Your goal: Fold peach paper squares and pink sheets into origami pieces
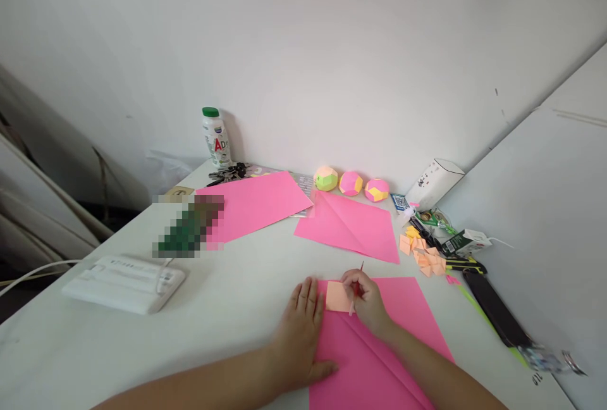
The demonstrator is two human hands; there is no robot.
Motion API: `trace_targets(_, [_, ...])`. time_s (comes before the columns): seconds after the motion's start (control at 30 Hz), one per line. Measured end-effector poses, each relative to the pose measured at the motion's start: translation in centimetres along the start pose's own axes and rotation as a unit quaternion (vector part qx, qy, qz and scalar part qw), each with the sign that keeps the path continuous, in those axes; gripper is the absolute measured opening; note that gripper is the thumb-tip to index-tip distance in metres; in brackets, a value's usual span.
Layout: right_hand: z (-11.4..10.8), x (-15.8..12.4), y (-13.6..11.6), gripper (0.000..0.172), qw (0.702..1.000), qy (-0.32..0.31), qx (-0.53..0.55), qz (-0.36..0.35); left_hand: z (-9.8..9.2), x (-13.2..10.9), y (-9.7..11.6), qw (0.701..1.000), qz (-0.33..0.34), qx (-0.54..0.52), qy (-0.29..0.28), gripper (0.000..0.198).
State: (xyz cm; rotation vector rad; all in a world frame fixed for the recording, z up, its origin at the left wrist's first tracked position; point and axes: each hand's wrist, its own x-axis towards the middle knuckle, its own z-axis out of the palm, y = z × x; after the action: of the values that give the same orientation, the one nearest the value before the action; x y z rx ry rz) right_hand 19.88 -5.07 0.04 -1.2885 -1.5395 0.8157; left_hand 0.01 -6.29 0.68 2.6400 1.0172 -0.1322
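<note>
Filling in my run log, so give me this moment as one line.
left hand: flat, fingertips at orange paper square | right hand: grips thin red tool on square | beneath: pink sheet

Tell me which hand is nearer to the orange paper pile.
Right. The right hand, holding a thin stick, sits just left of the pile; the left hand lies flat farther left.

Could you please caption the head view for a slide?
Left hand flat at edge of pink sheet; right hand holds a pen by an orange square.
</note>
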Motion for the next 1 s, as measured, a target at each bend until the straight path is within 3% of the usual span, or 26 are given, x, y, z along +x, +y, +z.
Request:
trace_targets(0.17, [1.0, 0.0, -0.2, 0.014, 1.0, -0.014, -0.026, -0.006, 1.3, -0.2, 0.9, 0.996, -0.066, 0.035, 0.054, 0.101])
trace_targets(0.3, [1.7, 0.2, -0.9, 0.02, 0.993, -0.013, -0.113, -0.027, 1.8, -0.5, 1.3, 0.992, 0.024, 0.048, 0.113, 0.081])
trace_targets(0.4, [1.8, 0.7, -1.2, 0.024, 0.985, -0.023, -0.158, -0.065, 1.8, -0.5, 1.3, 0.993, 0.049, 0.035, 0.104, 0.075])
trace_targets(0.67, [0.3, 1.1, -0.6, 0.017, 0.992, -0.055, -0.102, -0.055, 2.6, -0.4, 1.1, 0.994, 0.019, 0.02, 0.101, 0.085])
trace_targets(0.83, [0.1, 1.0, -0.6, 0.02, 0.985, -0.068, -0.125, -0.094, 2.7, -0.4, 1.1, 0.997, 0.009, 0.024, 0.08, 0.085])
trace_targets(0.9, [0.2, 1.0, -0.7, 0.024, 0.981, -0.077, -0.143, -0.106, 2.7, -0.4, 1.0, 0.994, 0.016, 0.058, 0.092, 0.084])
trace_targets(1.0, [0.3, 1.1, -0.9, 0.028, 0.971, -0.079, -0.181, -0.137, 2.6, -0.4, 0.9, 0.979, 0.039, 0.12, 0.16, 0.082])
